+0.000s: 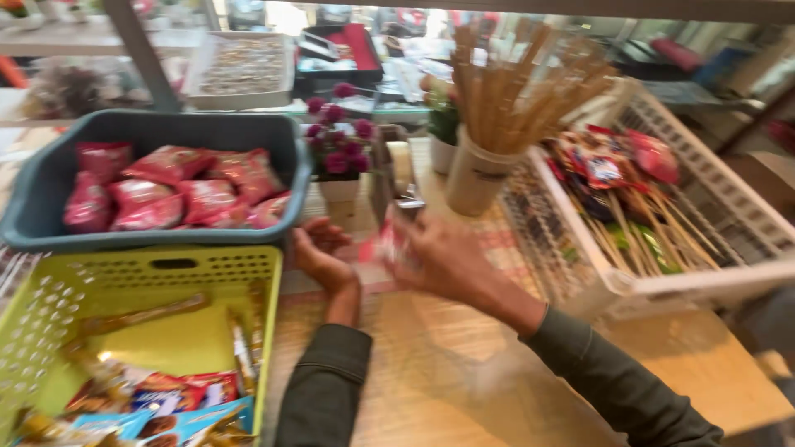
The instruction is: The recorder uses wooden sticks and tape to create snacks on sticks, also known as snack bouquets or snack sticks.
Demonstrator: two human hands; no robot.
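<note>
My left hand (321, 252) rests palm up on the wooden table (431, 372), fingers curled, just in front of the grey tub (50, 190) of red snack packets. My right hand (443, 257) reaches left beside it, holding a small blurred reddish packet (389, 242) at its fingertips. Both hands are close together in front of a small white pot of purple flowers (339, 145). Motion blur hides the packet's details.
A yellow-green perforated basket (149, 273) with snack bars and packets sits at the lower left. A white cup of wooden sticks (480, 170) stands behind my right hand. A white basket (662, 281) of skewered sweets lies on the right. Shelves with trays run across the back.
</note>
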